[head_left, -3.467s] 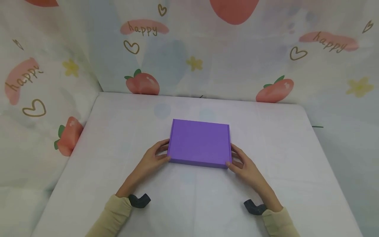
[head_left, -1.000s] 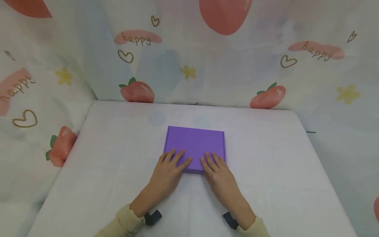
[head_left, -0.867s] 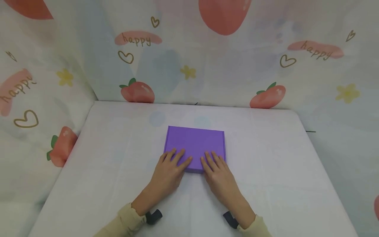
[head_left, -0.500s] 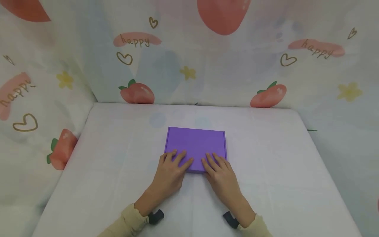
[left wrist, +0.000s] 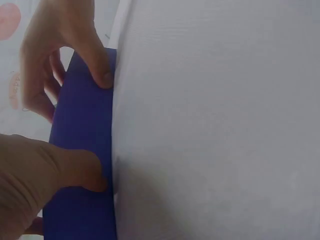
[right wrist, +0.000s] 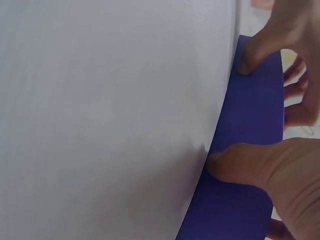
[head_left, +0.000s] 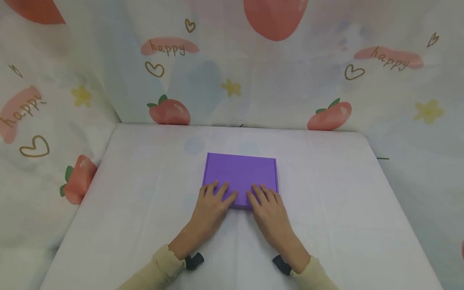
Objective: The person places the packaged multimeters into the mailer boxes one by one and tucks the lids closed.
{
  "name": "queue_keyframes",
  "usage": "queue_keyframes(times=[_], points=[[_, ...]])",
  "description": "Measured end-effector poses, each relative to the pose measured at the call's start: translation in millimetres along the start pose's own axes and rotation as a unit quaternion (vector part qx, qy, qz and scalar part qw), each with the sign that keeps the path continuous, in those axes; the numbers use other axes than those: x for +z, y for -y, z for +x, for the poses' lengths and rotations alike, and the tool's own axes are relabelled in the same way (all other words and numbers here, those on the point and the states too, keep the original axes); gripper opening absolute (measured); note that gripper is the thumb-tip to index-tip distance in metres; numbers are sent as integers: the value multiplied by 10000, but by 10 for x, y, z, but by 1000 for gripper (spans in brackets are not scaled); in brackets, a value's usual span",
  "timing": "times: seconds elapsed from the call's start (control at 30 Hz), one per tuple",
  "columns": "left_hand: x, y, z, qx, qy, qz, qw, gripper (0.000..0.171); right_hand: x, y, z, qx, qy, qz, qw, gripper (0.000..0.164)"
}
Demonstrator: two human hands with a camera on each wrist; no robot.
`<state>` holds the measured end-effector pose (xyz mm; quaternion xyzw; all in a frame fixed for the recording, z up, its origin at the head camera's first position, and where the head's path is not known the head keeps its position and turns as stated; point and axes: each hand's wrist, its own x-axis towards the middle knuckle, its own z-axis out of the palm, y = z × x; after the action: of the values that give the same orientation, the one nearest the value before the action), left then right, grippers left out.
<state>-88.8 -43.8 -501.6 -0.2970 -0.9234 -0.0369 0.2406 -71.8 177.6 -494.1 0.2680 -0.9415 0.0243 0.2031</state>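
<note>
A flat purple box (head_left: 241,171) with its lid down lies on the white table. My left hand (head_left: 212,209) holds its near edge left of the middle, fingertips on the lid. My right hand (head_left: 270,213) grips the same edge farther right in like manner. In the left wrist view the left hand's thumb (left wrist: 85,170) presses on the box's front wall (left wrist: 82,120), close to its bottom edge. The right wrist view has the right hand's thumb (right wrist: 240,162) on that front wall (right wrist: 255,105) too. The inside of the box is hidden.
White cloth covers the table (head_left: 344,201) around the box. A printed curtain (head_left: 275,88) with strawberries and hearts stands along the back and sides. Dark camera mounts (head_left: 194,262) sit at both wrists, by the light sleeves.
Earlier the hands held the box's left and right sides. Both then moved inward to its near edge, fingers over the lid. Over the last second they hardly move.
</note>
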Motion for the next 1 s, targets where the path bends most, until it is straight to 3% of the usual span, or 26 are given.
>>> queue_keyframes(times=[0.07, 0.27, 0.67, 0.87, 1.0], points=[[-8, 14, 11, -18, -10, -9, 10000, 55, -1, -7, 15, 21, 28, 29, 10000, 62], [-60, 12, 23, 45, 366, -18, 9993, 56, -57, -17, 20, -132, 260, 9, 9996, 64], [-92, 42, 42, 148, 618, -175, 9978, 61, -66, -151, -52, -309, 278, 226, 9989, 64], [-187, 217, 9, 250, 732, -422, 9961, 52, -104, -294, -150, -454, 29, 670, 9967, 51], [-292, 431, -25, 69, 786, -352, 9963, 48, -198, -450, -217, -408, -214, 787, 9958, 47]])
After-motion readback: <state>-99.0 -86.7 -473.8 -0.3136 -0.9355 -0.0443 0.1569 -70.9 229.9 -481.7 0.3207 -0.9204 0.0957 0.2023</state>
